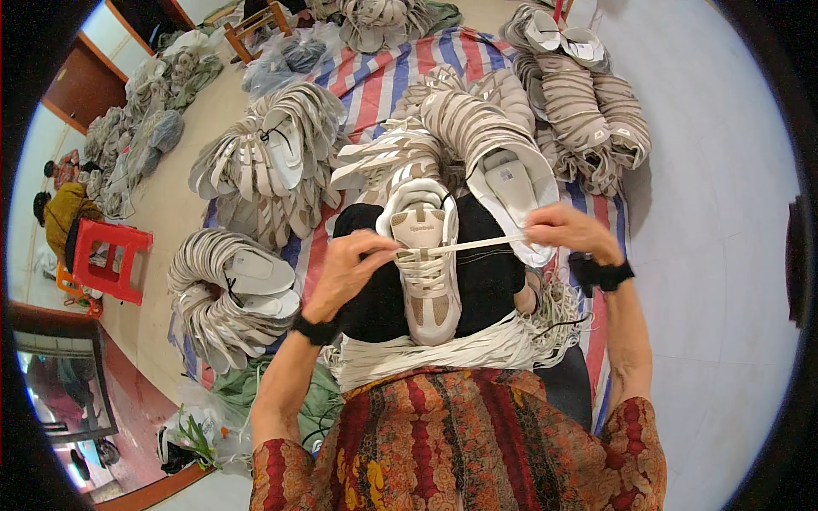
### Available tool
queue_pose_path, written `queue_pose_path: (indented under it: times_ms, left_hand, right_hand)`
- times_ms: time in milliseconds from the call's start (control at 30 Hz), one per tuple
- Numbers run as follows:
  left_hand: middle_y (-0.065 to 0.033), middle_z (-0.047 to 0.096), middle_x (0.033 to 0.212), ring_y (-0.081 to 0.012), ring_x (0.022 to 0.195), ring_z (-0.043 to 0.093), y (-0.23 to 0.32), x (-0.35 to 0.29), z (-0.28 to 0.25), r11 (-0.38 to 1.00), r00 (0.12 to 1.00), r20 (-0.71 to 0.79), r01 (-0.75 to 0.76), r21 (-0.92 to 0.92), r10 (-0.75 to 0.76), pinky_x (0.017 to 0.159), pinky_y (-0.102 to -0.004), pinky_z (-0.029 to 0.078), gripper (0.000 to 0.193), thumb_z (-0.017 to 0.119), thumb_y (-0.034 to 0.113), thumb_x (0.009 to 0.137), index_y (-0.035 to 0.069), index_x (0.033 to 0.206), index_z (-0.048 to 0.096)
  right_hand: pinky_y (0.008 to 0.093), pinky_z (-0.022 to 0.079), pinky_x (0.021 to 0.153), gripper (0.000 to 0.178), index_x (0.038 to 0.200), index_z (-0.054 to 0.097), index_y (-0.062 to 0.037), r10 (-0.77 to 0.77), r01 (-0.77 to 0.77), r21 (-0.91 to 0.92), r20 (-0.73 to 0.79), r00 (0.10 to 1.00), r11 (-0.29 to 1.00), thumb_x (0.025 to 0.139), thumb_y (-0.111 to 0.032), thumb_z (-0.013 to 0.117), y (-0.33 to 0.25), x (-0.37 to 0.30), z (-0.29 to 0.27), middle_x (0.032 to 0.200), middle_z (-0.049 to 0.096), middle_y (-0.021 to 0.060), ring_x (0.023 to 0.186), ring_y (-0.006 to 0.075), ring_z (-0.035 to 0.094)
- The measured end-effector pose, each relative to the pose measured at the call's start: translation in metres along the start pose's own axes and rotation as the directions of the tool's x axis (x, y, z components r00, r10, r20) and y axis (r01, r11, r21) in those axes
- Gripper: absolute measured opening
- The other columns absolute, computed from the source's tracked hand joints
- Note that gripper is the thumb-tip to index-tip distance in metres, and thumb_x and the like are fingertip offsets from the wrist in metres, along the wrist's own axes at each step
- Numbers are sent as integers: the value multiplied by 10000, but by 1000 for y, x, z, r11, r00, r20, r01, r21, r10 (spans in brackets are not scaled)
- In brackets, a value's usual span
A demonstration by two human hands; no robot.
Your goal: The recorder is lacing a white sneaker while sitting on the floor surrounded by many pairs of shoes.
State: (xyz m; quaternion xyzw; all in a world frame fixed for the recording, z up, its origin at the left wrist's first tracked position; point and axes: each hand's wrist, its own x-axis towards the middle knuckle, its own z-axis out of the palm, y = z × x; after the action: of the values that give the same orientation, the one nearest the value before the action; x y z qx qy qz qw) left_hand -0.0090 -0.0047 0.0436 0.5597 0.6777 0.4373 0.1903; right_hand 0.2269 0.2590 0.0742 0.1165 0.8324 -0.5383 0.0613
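Observation:
A beige and white sneaker upper (429, 298) with a tan toe patch lies toe toward me on a black cloth (371, 298) over my lap. Its front is laced crosswise. A pale flat shoelace (484, 244) stretches across the tongue to the right. My right hand (564, 233) pinches the lace's right part, in front of a stack of nested uppers (511, 183). At the left eyelet edge, the fingers of my left hand (356, 262) are closed on the lace; their tips partly cover it. A bundle of loose white laces (426, 356) lies across my lap below the toe.
Curved stacks of uppers stand at the left (230, 294), farther left (264, 162) and far right (588, 111) on a striped sheet (366, 81). A red stool (111, 255) stands near another person (68, 217) at far left. Plastic bags (209, 426) lie lower left.

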Motion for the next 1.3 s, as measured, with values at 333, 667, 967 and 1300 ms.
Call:
queue_pose_path:
  times_ms: [333, 667, 967, 1300]
  left_hand:
    - [-109, 611, 643, -171, 568, 565, -96, -182, -119, 803, 850, -208, 526, 280, -485, 547, -273, 424, 141, 602, 91, 745, -3, 834, 658]
    - [-99, 564, 602, -179, 559, 533, -133, -353, -196, 580, 607, -581, 771, 264, -543, 545, -283, 409, 108, 575, 75, 747, -25, 758, 617]
    - [-172, 586, 777, -327, 698, 546, -142, -273, -159, 494, 698, -668, 689, 529, -258, 651, -364, 416, 188, 471, 119, 831, 5, 917, 592]
    - [-86, 619, 776, -130, 699, 585, -82, -33, -74, 891, 789, -477, 187, -413, -387, 620, -227, 459, 245, 528, 78, 853, -27, 1074, 545]
  right_hand:
    - [262, 368, 518, 159, 782, 608, 22, 147, -344, -265, -558, 816, 901, 808, -125, 552, 80, -175, -58, 613, 546, 42, 566, 103, 455]
    - [288, 390, 562, 123, 863, 626, 3, 112, -511, -316, -757, 644, 799, 774, -71, 586, 106, -262, -35, 653, 537, 78, 596, 183, 490]
    - [361, 408, 677, 185, 939, 625, -51, -525, -723, -521, -811, 256, 453, 762, -75, 578, 104, -224, 53, 744, 534, 110, 675, 264, 501]
    - [275, 484, 592, 287, 1093, 494, 20, -95, 161, 62, -587, 804, 985, 822, -70, 525, 9, 30, 105, 708, 625, 94, 629, 150, 595]
